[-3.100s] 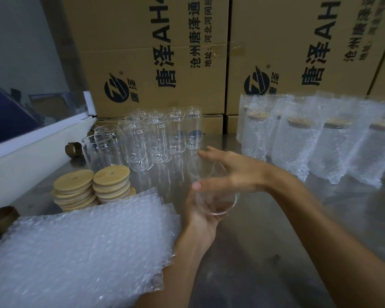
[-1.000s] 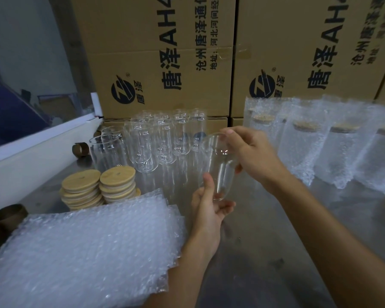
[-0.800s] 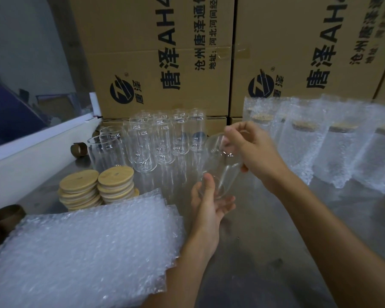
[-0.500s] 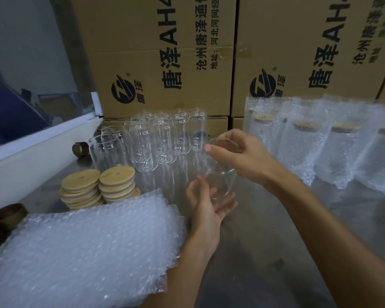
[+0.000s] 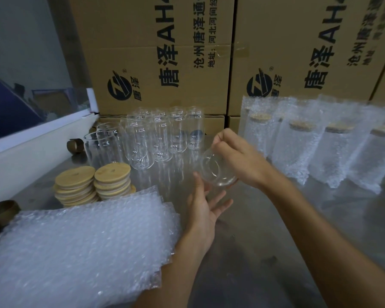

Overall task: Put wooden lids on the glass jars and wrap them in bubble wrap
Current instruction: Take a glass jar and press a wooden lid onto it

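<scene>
A glass jar (image 5: 218, 172) is gripped by the curled fingers of the right hand (image 5: 238, 158) above the table (image 5: 265, 241); the left hand (image 5: 203, 210) is spread beneath it.

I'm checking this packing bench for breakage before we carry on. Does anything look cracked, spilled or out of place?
Nothing stands out. The bare glass jars stand upright, the wooden lids sit in neat stacks, and the wrapped jars stand in a row. The right hand holds one jar tilted, with no visible crack.
</scene>
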{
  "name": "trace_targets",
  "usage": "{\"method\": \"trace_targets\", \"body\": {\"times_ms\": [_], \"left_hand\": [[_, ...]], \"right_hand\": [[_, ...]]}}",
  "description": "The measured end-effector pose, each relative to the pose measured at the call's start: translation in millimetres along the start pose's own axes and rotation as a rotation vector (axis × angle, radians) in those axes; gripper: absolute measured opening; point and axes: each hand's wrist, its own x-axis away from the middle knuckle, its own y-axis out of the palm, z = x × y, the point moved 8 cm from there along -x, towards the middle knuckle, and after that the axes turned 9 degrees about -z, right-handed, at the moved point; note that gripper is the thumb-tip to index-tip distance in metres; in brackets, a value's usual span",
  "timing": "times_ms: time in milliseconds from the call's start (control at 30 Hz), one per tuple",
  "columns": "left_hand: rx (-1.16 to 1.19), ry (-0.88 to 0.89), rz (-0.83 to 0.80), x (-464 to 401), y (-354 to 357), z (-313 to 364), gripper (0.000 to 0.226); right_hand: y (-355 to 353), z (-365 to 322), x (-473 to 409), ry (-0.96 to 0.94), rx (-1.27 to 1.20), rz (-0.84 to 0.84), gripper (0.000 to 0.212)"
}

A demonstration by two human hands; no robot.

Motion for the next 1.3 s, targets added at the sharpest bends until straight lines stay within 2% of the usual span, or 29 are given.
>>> {"method": "trace_targets", "body": {"times_ms": [133, 200, 300, 400, 467, 567, 667, 767, 967, 1067, 1200, 1300], "left_hand": [[-0.008, -0.022, -0.038, -4, -1, -1, 0.05], [-0.01, -0.029, -0.061, -5, -2, -1, 0.042], [-0.022, -0.029, -0.095, -4, -1, -1, 0.036], [-0.026, -0.025, -0.113, -2, 2, 0, 0.03], [-0.023, 0.005, -0.114, -3, 1, 2, 0.025], [-0.019, 0.073, -0.124, -2, 2, 6, 0.034], [-0.047, 0.079, -0.146, 1, 5, 9, 0.04], [-0.054, 0.074, -0.168, 0, 6, 10, 0.041], [-0.196, 0.081, -0.213, 1, 10, 7, 0.062], [-0.124, 0.108, -0.199, 2, 8, 8, 0.056], [-0.043, 0.076, -0.192, 3, 5, 8, 0.049], [-0.084, 0.016, -0.236, 4, 9, 5, 0.052]], "right_hand": [[12, 2, -2, 0.036, -0.022, -0.084, 0.009], [20, 10, -1, 0.106, -0.01, -0.126, 0.006], [35, 30, 3, 0.227, -0.088, -0.257, 0.058], [40, 41, 4, 0.227, -0.073, -0.329, 0.108], [44, 46, 3, 0.199, -0.077, -0.365, 0.124], [49, 56, 0, 0.174, -0.134, -0.355, 0.134], [46, 66, -3, 0.117, -0.22, -0.213, 0.131], [46, 69, -4, 0.052, -0.268, -0.096, 0.115], [33, 75, -5, 0.129, -0.445, 0.132, 0.062], [31, 78, -7, 0.221, -0.518, 0.103, 0.05], [42, 76, -6, 0.322, -0.661, -0.086, 0.071], [43, 76, -4, 0.307, -0.76, -0.123, 0.066]]}}
